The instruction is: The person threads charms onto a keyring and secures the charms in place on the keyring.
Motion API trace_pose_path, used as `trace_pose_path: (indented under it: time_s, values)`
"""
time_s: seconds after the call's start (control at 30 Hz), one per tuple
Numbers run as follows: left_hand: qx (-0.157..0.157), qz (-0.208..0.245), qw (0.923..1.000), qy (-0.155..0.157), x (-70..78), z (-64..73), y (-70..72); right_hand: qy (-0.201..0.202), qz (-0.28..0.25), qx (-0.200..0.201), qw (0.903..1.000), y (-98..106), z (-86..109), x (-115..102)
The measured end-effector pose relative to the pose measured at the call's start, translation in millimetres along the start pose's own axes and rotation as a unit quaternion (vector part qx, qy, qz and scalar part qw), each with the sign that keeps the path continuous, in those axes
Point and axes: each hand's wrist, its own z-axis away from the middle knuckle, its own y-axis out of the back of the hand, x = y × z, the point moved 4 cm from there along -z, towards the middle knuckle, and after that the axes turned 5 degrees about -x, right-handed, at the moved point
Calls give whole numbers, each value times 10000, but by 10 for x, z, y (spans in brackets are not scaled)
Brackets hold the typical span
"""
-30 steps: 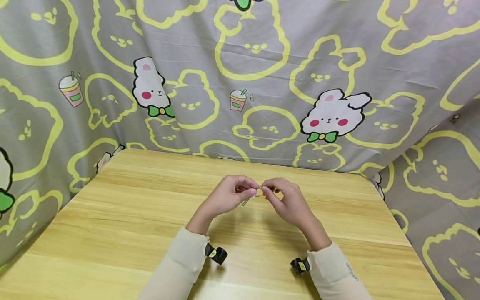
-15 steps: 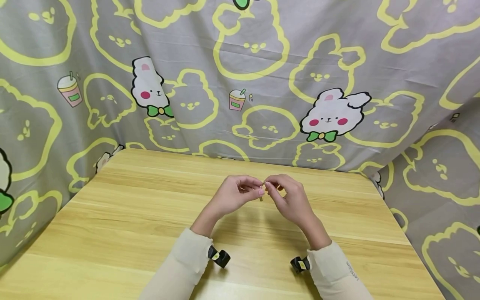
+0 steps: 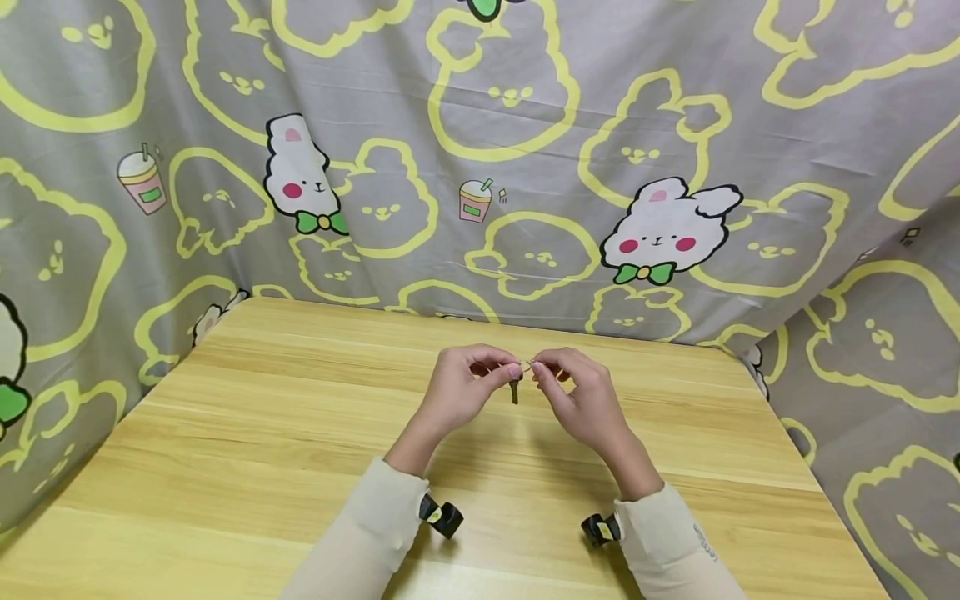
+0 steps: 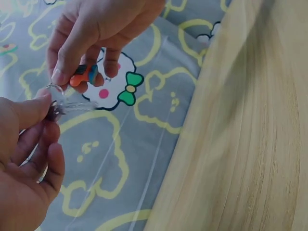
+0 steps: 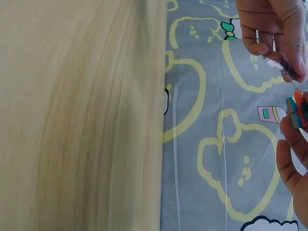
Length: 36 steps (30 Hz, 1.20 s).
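Between finger and thumb, my left hand [image 3: 465, 385] pinches a key [image 3: 515, 392] whose blade hangs downward in the head view. The dark head and blurred metal blade of that key [image 4: 79, 106] show in the left wrist view. My right hand [image 3: 576, 392] pinches a thin metal key ring [image 4: 57, 90] that reaches toward the key's head. Whether the key is threaded on the ring cannot be made out. A small orange and blue charm [image 4: 83, 75] lies against the right hand's fingers, also seen in the right wrist view. Both hands are above the table.
A wood-grain table [image 3: 300, 433] spreads below the hands. Behind it and at both sides hangs a grey curtain [image 3: 405, 100] with yellow outlines and white rabbits. Black wrist cameras [image 3: 442, 515] sit at both cuffs.
The left hand first moved right, up to the right fingers, then drew slightly back and up. The key has swung from slanting to hanging down. The right hand rose a little.
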Motion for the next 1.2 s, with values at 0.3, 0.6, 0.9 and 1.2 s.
trace_pose_path:
  time_s: [0.3, 0.6, 0.9, 1.2]
  values:
    - [230, 62, 9997, -42, -33, -13, 7, -203, -66, -466, 9987, -42, 7, -7]
    - [406, 139, 9991, -37, -52, 0, 19, -307, -304, -801, 9958, -63, -10, -24]
    - [460, 134, 9988, -45, -34, -2, 6, -261, -261, -788, 9962, -63, -14, -49]
    - [498, 184, 9985, -95, -44, 9, -24, -294, -179, -955, 9948, -83, 2, -29]
